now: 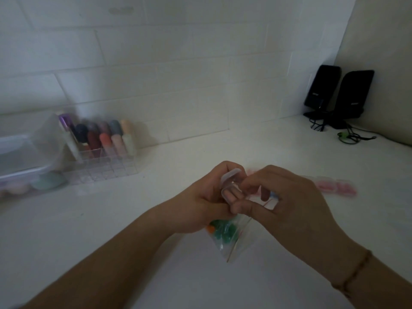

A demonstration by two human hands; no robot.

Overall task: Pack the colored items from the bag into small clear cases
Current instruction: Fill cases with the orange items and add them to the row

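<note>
With green and orange items [220,228] left in the bag [231,246], both hands' fingers [249,190] pinched one open clear case [230,186], while filled pink cases [334,186] lay on the surface [156,219].

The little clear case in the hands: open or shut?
Open: the clear case has its lid tilted up, held by the left hand and right hand.

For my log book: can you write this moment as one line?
left hand: holds open clear case | right hand: fingers at case | bag: under hands, green and orange bits inside
</note>
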